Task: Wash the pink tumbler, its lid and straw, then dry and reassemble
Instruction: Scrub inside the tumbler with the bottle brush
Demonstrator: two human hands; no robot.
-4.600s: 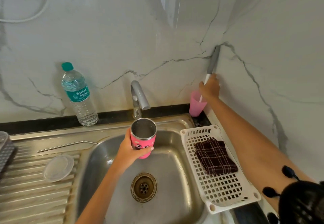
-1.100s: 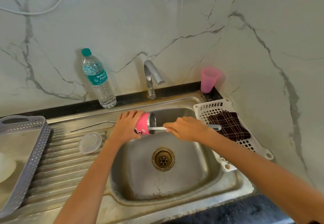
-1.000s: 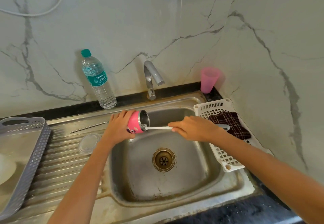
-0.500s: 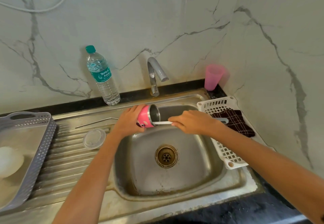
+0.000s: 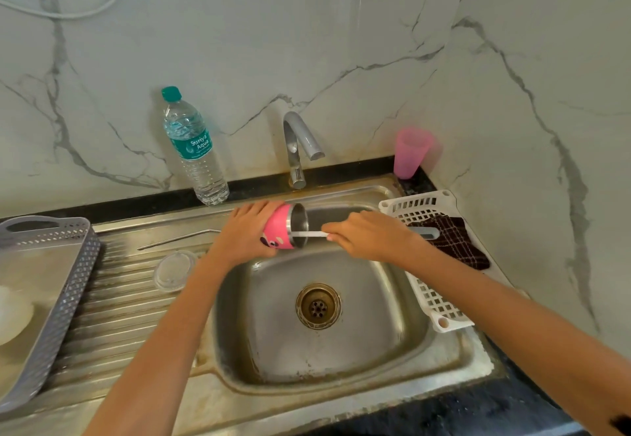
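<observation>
A white marble wall stands behind a steel sink (image 5: 375, 340). Over its back edge we see the one pink tumbler (image 5: 278, 227) lying on its side, its long axis running left to right and its open mouth turned to the right. The left hand (image 5: 246, 234) grips its body. The right hand (image 5: 368, 236) is curled around one brush (image 5: 309, 234), whose stem enters the mouth. Open room lies under the tumbler, down to the basin floor. On the ribbed drainboard we count one clear lid (image 5: 174, 270) and one metal straw (image 5: 177, 238), apart from each other.

A pink tumbler (image 5: 278, 229) held sideways over the sink (image 5: 375, 316) by the left hand (image 5: 246, 234), steel mouth turned rightward, clear round lid (image 5: 174, 270) laid flat on the drainboard (image 5: 119, 302), thin metal straw (image 5: 177, 239) laid just behind.
</observation>
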